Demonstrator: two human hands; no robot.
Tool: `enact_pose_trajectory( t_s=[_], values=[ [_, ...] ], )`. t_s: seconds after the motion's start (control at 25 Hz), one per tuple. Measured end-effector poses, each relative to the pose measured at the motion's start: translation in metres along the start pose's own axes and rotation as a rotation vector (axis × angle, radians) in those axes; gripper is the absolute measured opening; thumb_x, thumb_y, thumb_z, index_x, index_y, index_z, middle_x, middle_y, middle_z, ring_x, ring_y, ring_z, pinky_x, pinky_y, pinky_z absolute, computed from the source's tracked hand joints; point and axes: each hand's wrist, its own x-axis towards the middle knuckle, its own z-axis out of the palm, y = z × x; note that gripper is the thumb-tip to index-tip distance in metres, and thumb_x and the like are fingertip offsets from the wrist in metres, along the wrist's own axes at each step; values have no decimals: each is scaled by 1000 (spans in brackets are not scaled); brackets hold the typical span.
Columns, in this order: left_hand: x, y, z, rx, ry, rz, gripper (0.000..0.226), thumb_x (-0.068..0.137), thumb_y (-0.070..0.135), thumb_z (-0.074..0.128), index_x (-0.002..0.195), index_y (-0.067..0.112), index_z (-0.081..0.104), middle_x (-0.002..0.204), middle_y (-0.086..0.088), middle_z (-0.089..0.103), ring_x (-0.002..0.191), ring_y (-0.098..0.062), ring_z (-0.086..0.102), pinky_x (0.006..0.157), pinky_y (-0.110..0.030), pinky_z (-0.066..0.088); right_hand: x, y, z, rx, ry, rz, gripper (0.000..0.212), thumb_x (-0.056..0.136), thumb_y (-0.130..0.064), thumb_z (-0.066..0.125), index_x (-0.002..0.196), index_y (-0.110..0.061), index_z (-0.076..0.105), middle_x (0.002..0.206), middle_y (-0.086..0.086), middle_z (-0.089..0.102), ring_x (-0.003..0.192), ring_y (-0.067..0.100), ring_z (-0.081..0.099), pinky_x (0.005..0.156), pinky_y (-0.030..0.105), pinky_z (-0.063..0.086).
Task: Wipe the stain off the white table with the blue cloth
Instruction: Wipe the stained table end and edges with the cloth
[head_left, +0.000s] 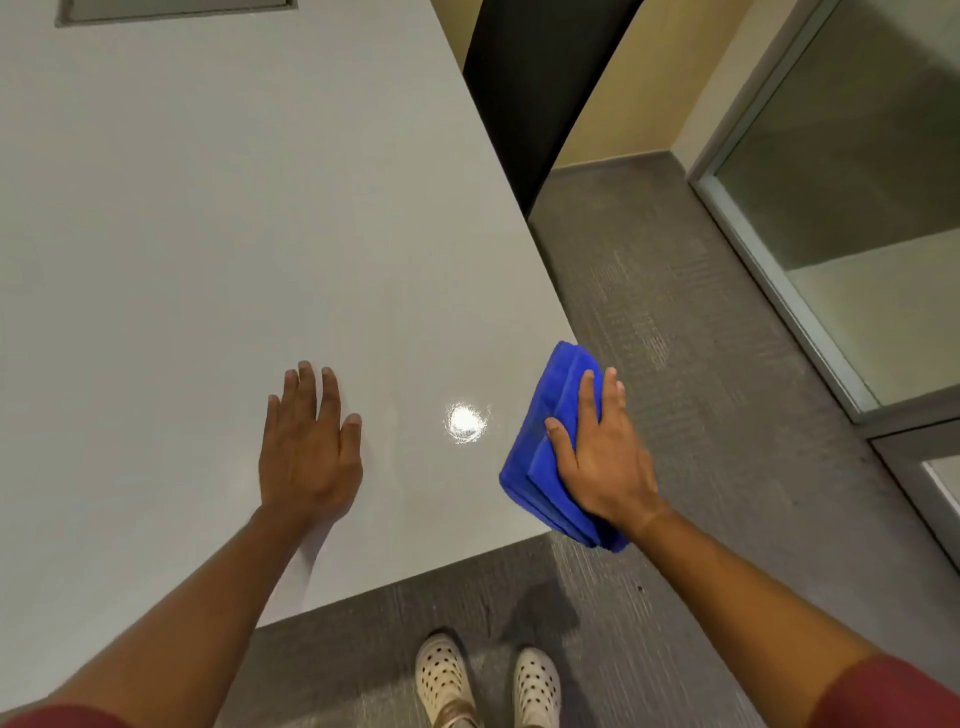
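Note:
The white table (218, 249) fills the left and middle of the view, its near right corner at the bottom centre. A folded blue cloth (543, 452) lies over that corner's right edge, partly past it. My right hand (602, 457) presses flat on the cloth and holds it. My left hand (309, 447) rests flat on the tabletop, fingers apart, holding nothing. Between the two hands a bright glossy spot (466, 422) shines on the surface; I cannot tell whether it is a wet patch or a lamp's reflection. No distinct stain shows elsewhere.
Grey carpet (701, 415) lies to the right of and below the table. A glass partition with a metal frame (769, 249) runs along the right. A recessed panel (176, 8) sits in the tabletop at the far top left. White perforated shoes (488, 680) stand by the near edge.

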Motion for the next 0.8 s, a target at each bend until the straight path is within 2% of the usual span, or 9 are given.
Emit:
enact_pose_trajectory(
  t_s=[0.08, 0.2, 0.28, 0.4, 0.48, 0.68, 0.8],
  values=[
    [20, 1, 0, 7, 9, 5, 62, 102, 37, 25, 156, 9, 12, 165, -14, 4, 153, -26, -1, 123, -41, 0, 18, -6, -3, 85, -4, 41, 73, 101, -51, 28, 156, -13, -1, 165, 17, 2, 152, 33, 8, 120, 50, 24],
    [52, 2, 0, 15, 12, 17, 62, 101, 37, 24, 156, 9, 13, 165, -14, 3, 153, -25, -1, 123, -40, 1, 50, -13, -12, 173, -7, 60, 68, 103, -44, 30, 156, -10, 4, 165, 15, 13, 147, 35, 28, 114, 50, 34],
    [73, 6, 0, 24, 5, 26, 63, 101, 38, 22, 156, 9, 12, 165, -13, 3, 153, -24, -2, 123, -41, 1, 74, -17, -18, 222, -1, 53, 65, 104, -41, 31, 155, -7, 10, 161, 15, 25, 140, 35, 38, 111, 49, 36],
    [95, 15, 3, 34, 26, 13, 65, 98, 41, 19, 156, 10, 13, 165, -12, 5, 153, -24, 0, 123, -40, 2, 117, -23, -23, 277, -5, 23, 56, 105, -35, 32, 152, -6, 22, 145, 17, 49, 123, 38, 54, 101, 49, 44],
    [98, 18, 5, 55, 50, 4, 65, 98, 40, 21, 155, 10, 17, 165, -13, 10, 152, -26, 4, 122, -42, 6, 146, -28, -26, 305, -10, 14, 50, 105, -33, 31, 146, -5, 31, 135, 18, 55, 116, 39, 57, 97, 49, 46],
    [99, 21, 5, 75, 65, -10, 64, 96, 38, 25, 154, 13, 22, 164, -13, 16, 152, -23, 8, 121, -42, 10, 215, -44, -32, 365, -17, -14, 41, 105, -30, 33, 134, -4, 43, 125, 20, 61, 112, 40, 58, 95, 50, 46],
    [99, 22, 5, 85, 64, -14, 64, 96, 38, 24, 155, 12, 21, 164, -13, 16, 152, -23, 8, 121, -43, 11, 244, -51, -35, 407, -24, -43, 46, 105, -30, 34, 144, -5, 34, 133, 19, 57, 118, 39, 56, 98, 47, 43]
  ],
)
